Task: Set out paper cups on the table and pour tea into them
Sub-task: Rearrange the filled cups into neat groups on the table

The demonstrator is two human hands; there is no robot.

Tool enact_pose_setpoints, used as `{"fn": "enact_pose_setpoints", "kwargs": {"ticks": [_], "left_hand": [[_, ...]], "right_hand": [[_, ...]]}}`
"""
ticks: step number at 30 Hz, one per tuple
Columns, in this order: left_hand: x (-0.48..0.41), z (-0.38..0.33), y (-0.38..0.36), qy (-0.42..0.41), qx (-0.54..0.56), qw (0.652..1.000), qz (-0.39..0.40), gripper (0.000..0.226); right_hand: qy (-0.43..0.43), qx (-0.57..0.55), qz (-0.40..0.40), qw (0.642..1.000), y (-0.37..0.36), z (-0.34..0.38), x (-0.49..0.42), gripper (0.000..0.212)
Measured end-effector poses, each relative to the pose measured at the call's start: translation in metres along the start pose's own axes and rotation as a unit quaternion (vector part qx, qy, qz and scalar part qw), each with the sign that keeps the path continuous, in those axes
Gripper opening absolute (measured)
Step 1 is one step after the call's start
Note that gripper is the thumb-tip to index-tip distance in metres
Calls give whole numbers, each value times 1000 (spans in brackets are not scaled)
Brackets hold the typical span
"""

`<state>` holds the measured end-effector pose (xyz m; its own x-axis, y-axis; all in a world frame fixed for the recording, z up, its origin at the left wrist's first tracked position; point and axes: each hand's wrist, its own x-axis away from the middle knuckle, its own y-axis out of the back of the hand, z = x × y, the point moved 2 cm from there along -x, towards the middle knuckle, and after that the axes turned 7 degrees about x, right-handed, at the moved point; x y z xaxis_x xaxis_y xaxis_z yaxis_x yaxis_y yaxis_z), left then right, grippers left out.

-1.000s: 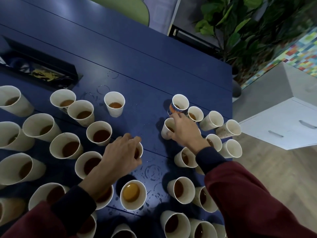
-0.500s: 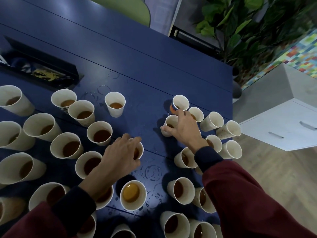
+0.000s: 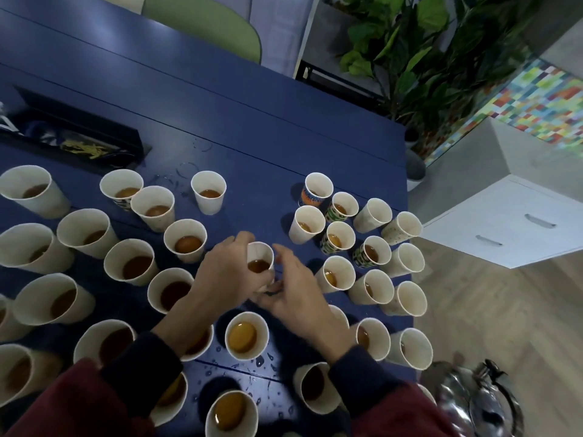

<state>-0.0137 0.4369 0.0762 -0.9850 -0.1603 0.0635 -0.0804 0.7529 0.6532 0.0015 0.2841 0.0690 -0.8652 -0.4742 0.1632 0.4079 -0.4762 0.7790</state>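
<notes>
Many white paper cups stand on the blue table (image 3: 239, 121), most holding brown tea. My left hand (image 3: 220, 275) grips one tea-filled paper cup (image 3: 260, 263) in the middle of the table, fingers curled round its left side. My right hand (image 3: 296, 291) is at the cup's right side near its base, fingers spread; whether it touches the cup is unclear. Just in front of both hands stands a cup of lighter tea (image 3: 246, 335). A cluster of smaller cups, some patterned (image 3: 339, 239), stands to the right. A shiny metal kettle (image 3: 473, 402) sits at the lower right corner.
A black tray (image 3: 79, 134) with dark packets lies at the far left. Water drops and ring marks dot the table. The table's right edge runs past the cup cluster, with a white drawer cabinet (image 3: 504, 225), a plant (image 3: 410, 42) and a green chair (image 3: 205, 23) beyond.
My right hand has let go of the cup in the right cluster and come back left to the cup my left hand holds. The left hand stayed on that cup.
</notes>
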Motion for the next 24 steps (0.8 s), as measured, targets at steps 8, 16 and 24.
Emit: {"fn": "enact_pose_setpoints", "kwargs": {"ticks": [8, 16, 24], "left_hand": [[26, -28, 7, 1, 38, 998, 45, 67], [67, -8, -2, 12, 1, 995, 94, 73], [94, 8, -32, -41, -222, 957, 182, 84]], "right_hand": [[-5, 72, -66, 995, 2, 12, 13, 86], [-85, 91, -118, 985, 9, -18, -2, 57], [-177, 85, -78, 978, -2, -43, -20, 68]]}}
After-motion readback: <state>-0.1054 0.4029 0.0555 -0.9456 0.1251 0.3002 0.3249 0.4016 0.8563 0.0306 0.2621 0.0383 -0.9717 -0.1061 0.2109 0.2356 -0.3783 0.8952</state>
